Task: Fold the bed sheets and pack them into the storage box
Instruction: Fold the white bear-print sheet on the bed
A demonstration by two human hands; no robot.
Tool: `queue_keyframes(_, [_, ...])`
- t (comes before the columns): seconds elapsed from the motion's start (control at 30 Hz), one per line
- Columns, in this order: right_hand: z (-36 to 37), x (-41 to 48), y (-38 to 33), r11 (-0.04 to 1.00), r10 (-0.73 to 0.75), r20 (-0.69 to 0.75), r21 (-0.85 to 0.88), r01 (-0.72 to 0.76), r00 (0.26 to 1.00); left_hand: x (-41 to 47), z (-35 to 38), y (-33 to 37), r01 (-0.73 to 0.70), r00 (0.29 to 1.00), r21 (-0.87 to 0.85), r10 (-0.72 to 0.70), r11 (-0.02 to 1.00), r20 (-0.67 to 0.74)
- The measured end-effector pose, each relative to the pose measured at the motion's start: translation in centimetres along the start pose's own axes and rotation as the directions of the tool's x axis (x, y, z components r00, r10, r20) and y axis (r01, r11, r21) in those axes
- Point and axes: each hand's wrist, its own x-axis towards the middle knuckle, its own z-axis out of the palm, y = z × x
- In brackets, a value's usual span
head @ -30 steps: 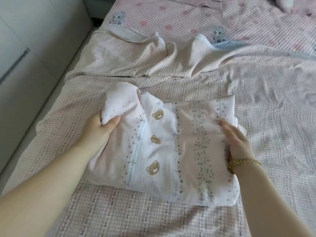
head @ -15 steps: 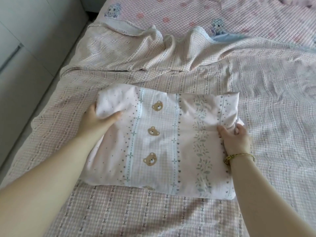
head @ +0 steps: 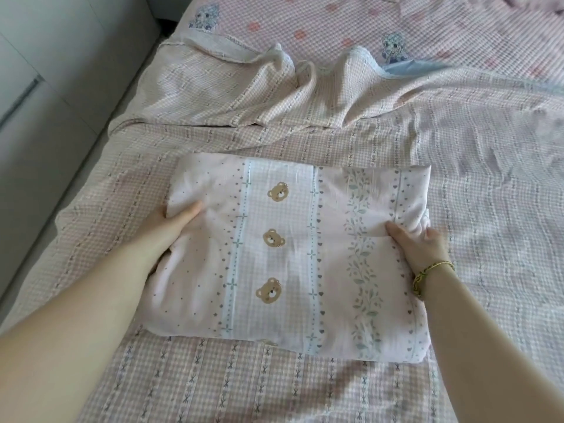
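Stretches both bare forearms in from the near edge over the bed (head: 244, 389), spread with a pink checked cover. Holds the folded sheet (head: 290, 254) flat on that cover: a pale pink oblong printed with three bear faces, a leaf stripe and small hearts. Clamps the left grip (head: 166, 227) on the sheet's left edge, thumb on top, fingers tucked out of sight beneath a lifted fold. Clamps the right grip (head: 421, 245) on the right edge, thumb pressed on the top layer, fingers curled round the bunched side. Wears a thin gold bracelet (head: 432, 273) on the right wrist. Past the folded sheet, a rumpled checked sheet (head: 274, 96) in loose ridges across the bed. Farther still, a pink sheet (head: 335, 22) with cartoon figures and red spots, and a scrap of blue cloth (head: 409, 67) at its near edge. Off the bed's left side, a grey cabinet front (head: 45, 87).
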Motion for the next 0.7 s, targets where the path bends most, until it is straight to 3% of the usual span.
queue_keyframes(0.13, [-0.3,-0.3,-0.1,0.999,0.035,0.089,-0.009,-0.034,0.995,-0.3,-0.2,0.1,0.151,0.983,-0.050,-0.145,0.987,0.116])
queue_keyframes(0.3, [-0.6,-1.7,-0.8,0.999,-0.040,0.208,-0.008,0.042,0.977,-1.5,-0.3,0.3,0.138,0.985,-0.121,-0.124,0.983,0.117])
queue_keyframes(0.5, [-2.3,-5.4,-1.2,0.984,-0.174,0.079,-0.010,0.176,0.982,-5.4,-1.1,2.8,0.002,0.996,-0.188,0.015,0.982,0.088])
queue_keyframes(0.7, [-7.1,-11.6,-1.0,0.969,-0.187,-0.004,0.163,0.185,0.982,-10.8,-4.0,5.1,-0.076,0.991,-0.227,0.099,0.971,0.091])
